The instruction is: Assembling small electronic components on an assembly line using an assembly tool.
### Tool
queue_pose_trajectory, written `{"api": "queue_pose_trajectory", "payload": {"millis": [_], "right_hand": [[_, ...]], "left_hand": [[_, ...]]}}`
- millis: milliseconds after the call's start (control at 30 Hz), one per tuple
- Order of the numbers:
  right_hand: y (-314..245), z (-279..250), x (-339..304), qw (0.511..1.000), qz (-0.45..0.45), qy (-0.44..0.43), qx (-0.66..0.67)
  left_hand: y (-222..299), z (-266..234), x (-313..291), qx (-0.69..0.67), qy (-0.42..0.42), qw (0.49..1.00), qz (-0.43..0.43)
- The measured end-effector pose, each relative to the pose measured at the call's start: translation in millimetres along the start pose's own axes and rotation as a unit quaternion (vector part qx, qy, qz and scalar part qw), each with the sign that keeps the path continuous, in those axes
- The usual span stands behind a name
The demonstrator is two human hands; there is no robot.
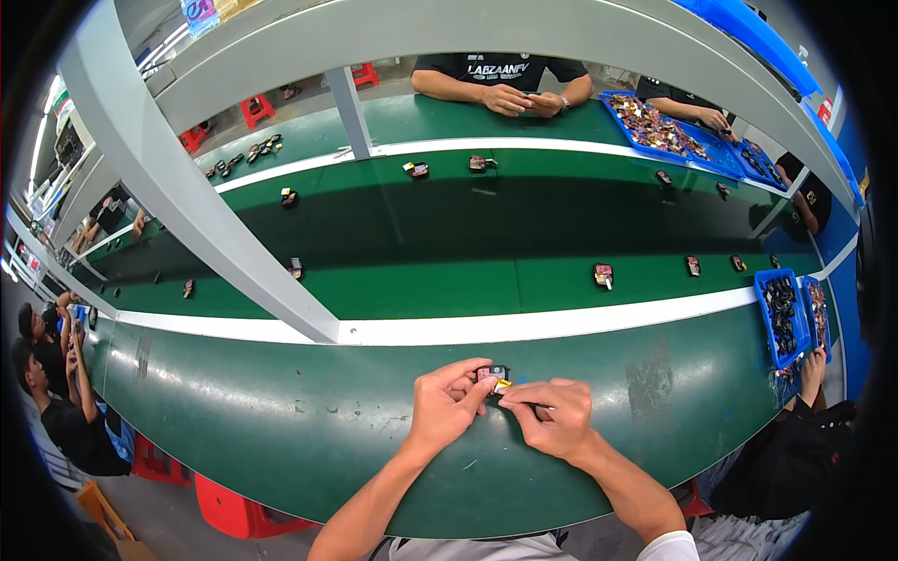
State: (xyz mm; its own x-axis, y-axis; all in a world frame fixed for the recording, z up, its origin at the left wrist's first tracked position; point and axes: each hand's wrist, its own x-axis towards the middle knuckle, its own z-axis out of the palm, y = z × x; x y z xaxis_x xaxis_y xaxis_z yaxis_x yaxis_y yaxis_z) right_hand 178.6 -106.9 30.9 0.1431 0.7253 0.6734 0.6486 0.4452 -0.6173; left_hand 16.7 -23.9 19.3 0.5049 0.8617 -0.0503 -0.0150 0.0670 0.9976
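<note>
A small black plastic device (494, 373) with a reddish face and a yellow-and-white piece (503, 384) at its lower edge is held just above the near green bench. My left hand (447, 404) is closed on it, gripping its left side between thumb and fingers. At the lower right edge, by the yellow-and-white piece, my right hand (552, 413) pinches with thumb and forefinger, the other fingers curled in. Those fingertips hide part of the device, and exactly which part they grip is too small to make out.
Beyond the white rail, a green conveyor belt (421, 283) carries scattered devices, one (602, 276) ahead to the right. Blue trays (775, 352) of parts stand at the right by a co-worker. A grey post (201, 196) rises at left. Other people sit across the belt.
</note>
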Motion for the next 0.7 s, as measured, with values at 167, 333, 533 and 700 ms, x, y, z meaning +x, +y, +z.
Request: {"api": "queue_pose_trajectory", "payload": {"millis": [167, 333, 533, 700], "right_hand": [[0, 3, -1, 1.000, -0.013, -0.002, -0.008], [3, 8, -6, 1.000, -0.017, 0.001, -0.006], [4, 4, 5, 0.998, -0.003, 0.065, 0.013], [25, -5, 0, 0.989, 0.065, 0.129, 0.024]], "left_hand": [[0, -1, 0, 0.041, 0.012, 0.999, 0.021], [-1, 0, 3, 0.029, 0.020, 0.999, -0.010], [7, -14, 33, 0.018, 0.085, 0.996, -0.030], [16, -42, 116, 0.223, 0.159, 0.962, 0.019]]}}
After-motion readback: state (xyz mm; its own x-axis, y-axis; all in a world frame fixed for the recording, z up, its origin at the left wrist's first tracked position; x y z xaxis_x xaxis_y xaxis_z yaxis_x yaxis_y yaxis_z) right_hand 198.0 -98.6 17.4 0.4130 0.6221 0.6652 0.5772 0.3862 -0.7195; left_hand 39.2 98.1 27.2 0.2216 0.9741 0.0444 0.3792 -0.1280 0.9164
